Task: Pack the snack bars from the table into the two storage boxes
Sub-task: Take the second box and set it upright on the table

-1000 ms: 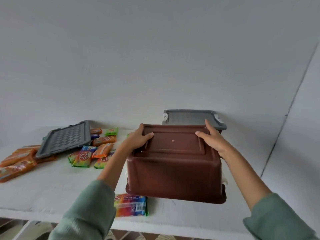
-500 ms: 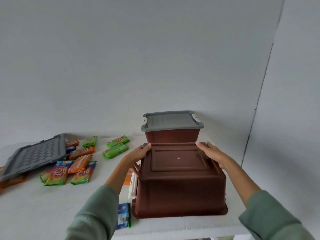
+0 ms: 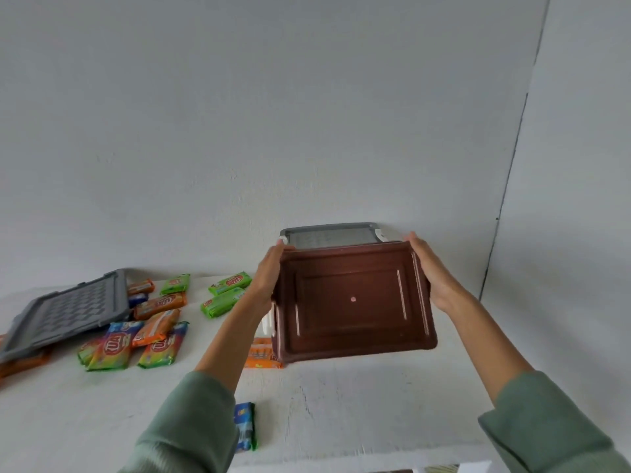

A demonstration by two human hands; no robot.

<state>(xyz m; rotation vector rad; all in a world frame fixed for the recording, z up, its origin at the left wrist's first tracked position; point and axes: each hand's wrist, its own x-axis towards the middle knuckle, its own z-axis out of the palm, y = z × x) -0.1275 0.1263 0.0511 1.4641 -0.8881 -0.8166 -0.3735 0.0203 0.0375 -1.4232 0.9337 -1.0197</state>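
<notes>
Box base faces us: the brown plastic storage box (image 3: 351, 302) hangs tilted above the white counter (image 3: 341, 404). Our left grip (image 3: 266, 281) clasps its nine o'clock side and our right grip (image 3: 433, 274) its three o'clock side, fingers reaching over the far edge and nothing else in either. At twelve o'clock, just behind it, a grey flat lid with white clips (image 3: 329, 235) shows; the held box hides what is beneath it. An orange packet (image 3: 263, 356) lies partly hidden under the seven o'clock corner. Toward nine o'clock the snack bars lie scattered: green wrapped bars (image 3: 225, 291), orange wrapped bars (image 3: 160, 300) and rainbow-striped bars (image 3: 112, 346). A loose grey lattice lid (image 3: 65, 312) rests tilted over some of them. At six o'clock a blue packet (image 3: 244, 426) lies beside our left sleeve (image 3: 191, 421).
</notes>
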